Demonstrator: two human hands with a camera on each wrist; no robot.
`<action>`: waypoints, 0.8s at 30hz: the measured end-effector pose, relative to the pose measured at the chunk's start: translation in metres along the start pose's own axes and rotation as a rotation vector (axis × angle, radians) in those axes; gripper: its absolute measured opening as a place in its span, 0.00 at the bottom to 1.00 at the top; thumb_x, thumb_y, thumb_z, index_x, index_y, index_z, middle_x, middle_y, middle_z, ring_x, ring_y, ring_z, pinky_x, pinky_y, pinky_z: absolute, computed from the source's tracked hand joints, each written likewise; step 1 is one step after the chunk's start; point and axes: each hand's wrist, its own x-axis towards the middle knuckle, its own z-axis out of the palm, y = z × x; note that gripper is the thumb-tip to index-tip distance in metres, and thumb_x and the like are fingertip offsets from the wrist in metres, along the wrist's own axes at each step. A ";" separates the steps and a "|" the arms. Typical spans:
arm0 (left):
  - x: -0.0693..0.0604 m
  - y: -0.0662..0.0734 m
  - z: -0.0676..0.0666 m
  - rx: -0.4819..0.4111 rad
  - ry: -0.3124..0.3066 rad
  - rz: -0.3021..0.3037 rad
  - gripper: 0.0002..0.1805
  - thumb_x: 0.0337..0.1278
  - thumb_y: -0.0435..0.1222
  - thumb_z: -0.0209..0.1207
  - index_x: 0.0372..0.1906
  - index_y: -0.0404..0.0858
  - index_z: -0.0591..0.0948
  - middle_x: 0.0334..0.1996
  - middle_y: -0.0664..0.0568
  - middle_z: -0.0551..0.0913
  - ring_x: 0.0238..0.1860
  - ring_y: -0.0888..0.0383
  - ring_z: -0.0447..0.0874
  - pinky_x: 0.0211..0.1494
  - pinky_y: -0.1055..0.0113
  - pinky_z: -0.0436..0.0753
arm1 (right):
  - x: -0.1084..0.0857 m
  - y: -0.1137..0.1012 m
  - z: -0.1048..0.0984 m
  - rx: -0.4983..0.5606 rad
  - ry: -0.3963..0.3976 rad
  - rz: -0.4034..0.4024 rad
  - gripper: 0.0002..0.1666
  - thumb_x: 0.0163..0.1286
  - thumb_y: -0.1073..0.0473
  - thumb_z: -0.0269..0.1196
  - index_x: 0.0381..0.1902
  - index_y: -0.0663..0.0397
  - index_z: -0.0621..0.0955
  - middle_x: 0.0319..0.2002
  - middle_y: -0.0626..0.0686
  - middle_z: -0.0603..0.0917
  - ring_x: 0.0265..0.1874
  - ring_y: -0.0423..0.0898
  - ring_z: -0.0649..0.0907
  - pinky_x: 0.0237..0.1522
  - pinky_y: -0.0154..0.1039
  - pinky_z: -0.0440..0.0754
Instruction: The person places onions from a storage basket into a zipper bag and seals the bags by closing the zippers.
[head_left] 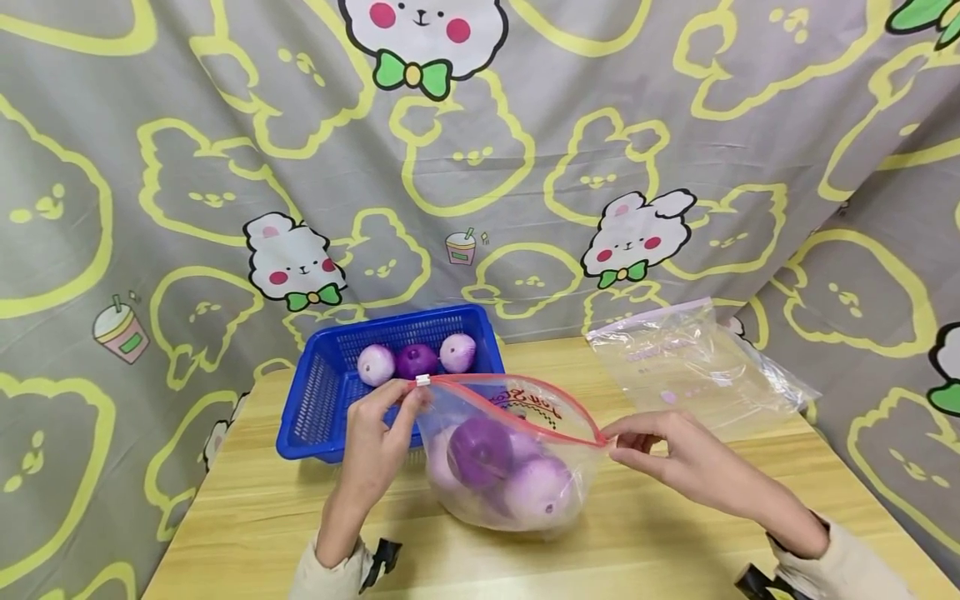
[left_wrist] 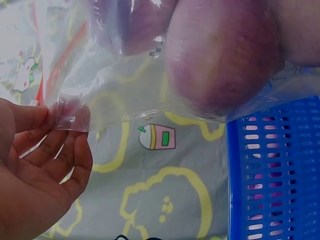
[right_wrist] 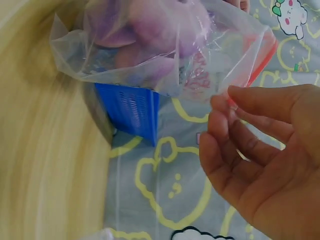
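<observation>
A clear zip bag [head_left: 517,467] with a red zip edge hangs between my two hands, its mouth parted. Several purple onions [head_left: 480,450] lie inside it; one shows large in the left wrist view as an onion [left_wrist: 222,55]. My left hand [head_left: 377,437] pinches the bag's left top corner beside the white slider [head_left: 423,380]. With thumb and fingertips, my right hand [head_left: 671,454] pinches the opposite end of the red edge. The right wrist view shows that right hand [right_wrist: 265,150] at the bag's corner, the other fingers loosely curled.
A blue plastic basket [head_left: 315,417] behind the bag's left side holds three onions [head_left: 416,362]. Another clear bag [head_left: 682,367] with a pale zip lies flat at the back right of the wooden table [head_left: 637,542]. A patterned curtain [head_left: 525,167] stands behind the table.
</observation>
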 end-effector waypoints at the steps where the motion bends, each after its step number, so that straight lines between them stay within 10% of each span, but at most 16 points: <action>1: 0.000 0.000 0.000 0.000 -0.001 -0.002 0.09 0.64 0.27 0.61 0.31 0.42 0.85 0.27 0.57 0.85 0.29 0.59 0.83 0.38 0.75 0.78 | 0.000 0.001 0.002 0.010 -0.002 0.006 0.05 0.70 0.55 0.65 0.42 0.40 0.87 0.31 0.33 0.84 0.30 0.33 0.81 0.32 0.33 0.80; 6: -0.001 -0.003 -0.001 0.004 -0.019 -0.004 0.08 0.66 0.28 0.59 0.32 0.40 0.85 0.28 0.57 0.85 0.30 0.61 0.83 0.38 0.75 0.78 | -0.001 0.004 0.014 -0.002 0.096 0.010 0.04 0.68 0.57 0.67 0.37 0.38 0.86 0.29 0.33 0.84 0.28 0.33 0.81 0.31 0.32 0.79; 15: -0.002 -0.010 -0.005 0.078 0.008 -0.073 0.08 0.66 0.28 0.59 0.31 0.39 0.84 0.27 0.56 0.85 0.30 0.61 0.82 0.33 0.75 0.76 | 0.003 0.008 0.036 -0.207 0.636 -0.188 0.18 0.50 0.73 0.74 0.37 0.50 0.87 0.28 0.40 0.85 0.27 0.33 0.82 0.36 0.23 0.76; 19: -0.001 -0.010 -0.005 0.099 0.012 -0.097 0.09 0.67 0.30 0.59 0.30 0.39 0.83 0.26 0.55 0.85 0.29 0.61 0.81 0.33 0.75 0.76 | 0.002 0.007 0.038 -0.123 0.602 -0.121 0.15 0.56 0.71 0.72 0.37 0.46 0.88 0.27 0.37 0.85 0.26 0.32 0.82 0.36 0.24 0.77; 24: 0.001 0.005 -0.008 0.163 0.039 -0.039 0.12 0.65 0.29 0.60 0.52 0.37 0.82 0.45 0.50 0.84 0.46 0.55 0.81 0.52 0.69 0.76 | 0.000 0.004 0.040 -0.066 0.517 -0.058 0.14 0.60 0.68 0.71 0.37 0.41 0.87 0.28 0.35 0.86 0.26 0.33 0.84 0.35 0.25 0.78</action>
